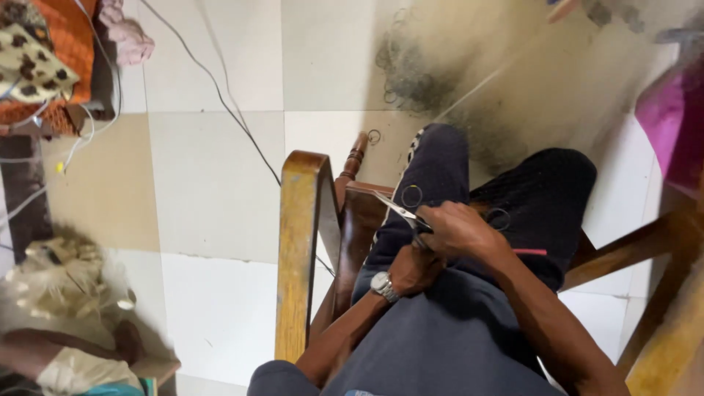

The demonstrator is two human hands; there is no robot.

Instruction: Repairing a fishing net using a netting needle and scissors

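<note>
Patterned cloth bundle (33, 62) upper left on tiled floor (213, 176); thin cables (220, 95) trail across tiles. No packages, labels or signs visible.

Wooden chair armrest (301, 242) stands left of seated person's lap. Left hand (412, 268), wristwatch (383, 286) on wrist, clenched below scissors; item inside fist not discernible. Scissors (400, 210) over left thigh, blades pointing up-left, gripped at handle by right hand (458, 231).

Small dark rings (411, 196) rest on trousers; similar loops heaped on floor (411, 73) ahead. Judged: ring cutting partly done, remainder unclear.

Magenta object (671, 121) at right edge.

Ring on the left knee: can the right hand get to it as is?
Probably yes. The ring lies bare on the knee just past the right hand, nothing between, though that hand's grip is on scissors.
</note>
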